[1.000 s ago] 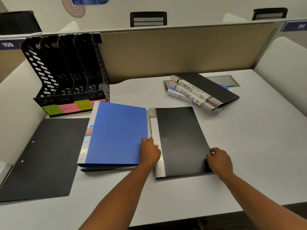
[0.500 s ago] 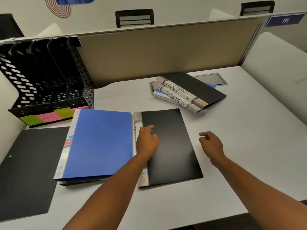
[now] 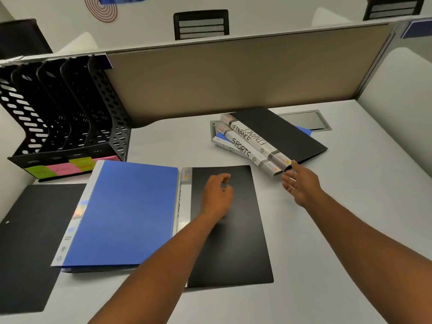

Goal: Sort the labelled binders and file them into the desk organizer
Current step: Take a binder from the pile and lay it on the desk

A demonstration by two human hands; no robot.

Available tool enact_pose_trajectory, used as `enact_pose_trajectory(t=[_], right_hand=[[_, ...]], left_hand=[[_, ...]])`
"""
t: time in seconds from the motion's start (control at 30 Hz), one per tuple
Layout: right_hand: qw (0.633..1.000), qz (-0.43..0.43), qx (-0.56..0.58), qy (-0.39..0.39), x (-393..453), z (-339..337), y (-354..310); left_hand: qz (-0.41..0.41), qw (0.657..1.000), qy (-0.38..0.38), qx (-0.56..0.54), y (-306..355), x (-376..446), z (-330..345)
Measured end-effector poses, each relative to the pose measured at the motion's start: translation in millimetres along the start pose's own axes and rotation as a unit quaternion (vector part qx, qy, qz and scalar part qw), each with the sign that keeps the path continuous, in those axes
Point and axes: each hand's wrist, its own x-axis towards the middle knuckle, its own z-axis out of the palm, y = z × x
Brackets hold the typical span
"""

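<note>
A blue binder lies flat on the desk, and a black binder lies right beside it. My left hand hovers over the black binder, fingers loosely curled, holding nothing. Further back is a stack of binders with spines marked FINANCE and SPORTS. My right hand is open, its fingertips at the near end of that stack. The black desk organizer stands empty at the back left, with green, pink and yellow labels on its front.
A black folder lies flat at the left edge of the desk. A beige partition closes off the back. A cable hatch is set into the desk behind the stack. A white side panel stands at the right.
Both hands let go of the black binder's near edges. My left hand moved up over its cover. My right hand reached forward and right to the stack's end.
</note>
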Motion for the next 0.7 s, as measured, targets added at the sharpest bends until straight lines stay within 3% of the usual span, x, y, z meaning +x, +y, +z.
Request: enact_pose_trajectory(t=[0.27,0.5,0.7], right_hand=[[0.996,0.053,0.01,0.064,31.9,11.6,-8.0],[0.997,0.057,0.041,0.032,27.1,6.1,-20.3],[0.989,0.025,0.141,-0.024,-10.5,9.3,-19.1]], left_hand=[[-0.037,0.999,-0.016,0.007,-4.8,18.5,-7.8],[-0.015,0.999,-0.052,-0.007,-11.2,3.9,-4.6],[-0.007,0.998,-0.069,-0.016,-13.4,-4.3,-20.4]])
